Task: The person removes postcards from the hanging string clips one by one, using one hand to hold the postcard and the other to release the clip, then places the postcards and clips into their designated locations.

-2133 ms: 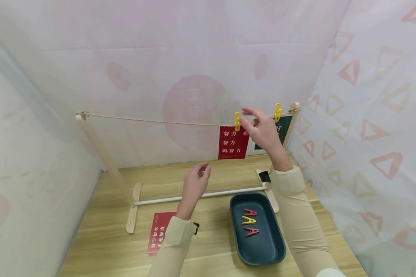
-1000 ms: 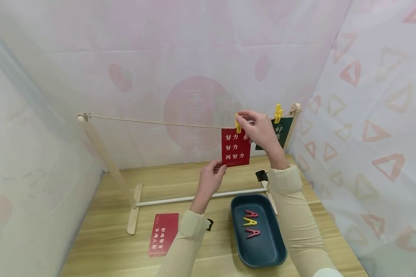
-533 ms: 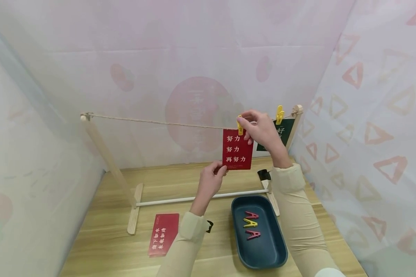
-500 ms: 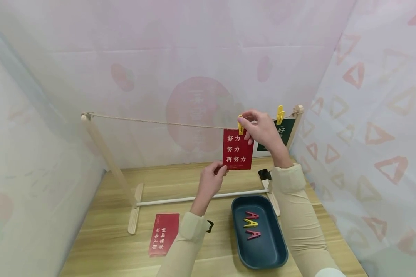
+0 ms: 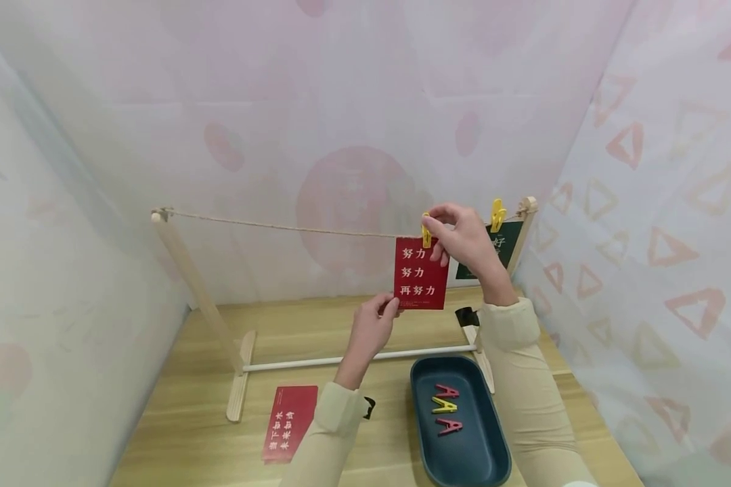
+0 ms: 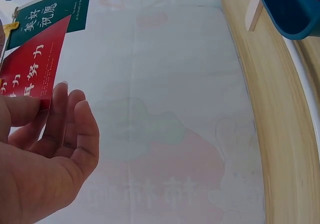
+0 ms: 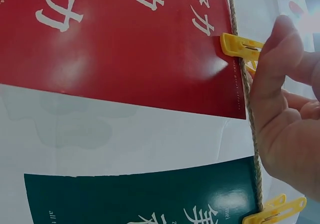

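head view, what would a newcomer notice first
Probably the red card, hanging from the string right of centre, its lower left corner in the left grip and its yellow clip in the right grip. Next, the dark blue tray at lower right with three clips inside, then the green card by the right post.

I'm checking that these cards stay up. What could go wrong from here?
The right hand pinches the yellow clip on the red card; squeezing harder might open it and loosen the card.
The left hand pinches that card's lower corner, so a downward tug might pull it free of the clip.
The green card hangs from the same rope, so a jolt there might set it swinging.
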Motion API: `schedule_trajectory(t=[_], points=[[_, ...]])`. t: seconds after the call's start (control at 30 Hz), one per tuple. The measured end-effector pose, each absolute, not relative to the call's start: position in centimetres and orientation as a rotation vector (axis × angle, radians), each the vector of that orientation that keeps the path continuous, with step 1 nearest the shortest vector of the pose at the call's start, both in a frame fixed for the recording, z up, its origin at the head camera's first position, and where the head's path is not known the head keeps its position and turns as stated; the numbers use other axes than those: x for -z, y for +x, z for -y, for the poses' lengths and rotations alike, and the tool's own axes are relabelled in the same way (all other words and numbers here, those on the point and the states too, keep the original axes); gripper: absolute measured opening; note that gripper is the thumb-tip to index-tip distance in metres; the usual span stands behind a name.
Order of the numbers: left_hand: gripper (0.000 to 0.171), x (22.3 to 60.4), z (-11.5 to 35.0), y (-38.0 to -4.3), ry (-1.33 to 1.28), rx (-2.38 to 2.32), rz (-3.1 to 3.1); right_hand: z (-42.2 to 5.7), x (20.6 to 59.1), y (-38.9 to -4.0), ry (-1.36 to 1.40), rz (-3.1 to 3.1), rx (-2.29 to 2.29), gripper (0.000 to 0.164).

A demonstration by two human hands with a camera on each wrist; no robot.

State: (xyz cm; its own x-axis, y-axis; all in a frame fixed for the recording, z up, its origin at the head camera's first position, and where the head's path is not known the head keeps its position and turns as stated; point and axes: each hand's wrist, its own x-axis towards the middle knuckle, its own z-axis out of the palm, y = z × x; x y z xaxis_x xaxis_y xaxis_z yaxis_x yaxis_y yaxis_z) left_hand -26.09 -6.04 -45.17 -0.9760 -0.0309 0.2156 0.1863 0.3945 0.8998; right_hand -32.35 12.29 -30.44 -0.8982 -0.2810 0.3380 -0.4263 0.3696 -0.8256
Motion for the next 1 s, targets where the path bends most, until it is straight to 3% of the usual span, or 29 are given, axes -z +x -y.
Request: schedule_trajectory(t=[1.0], points=[[0.023, 44.95, 6.51, -26.66, -0.226, 1.626, 2.419, -12.26, 30.07, -33.12, 0.702, 2.285, -1.528, 0.031]])
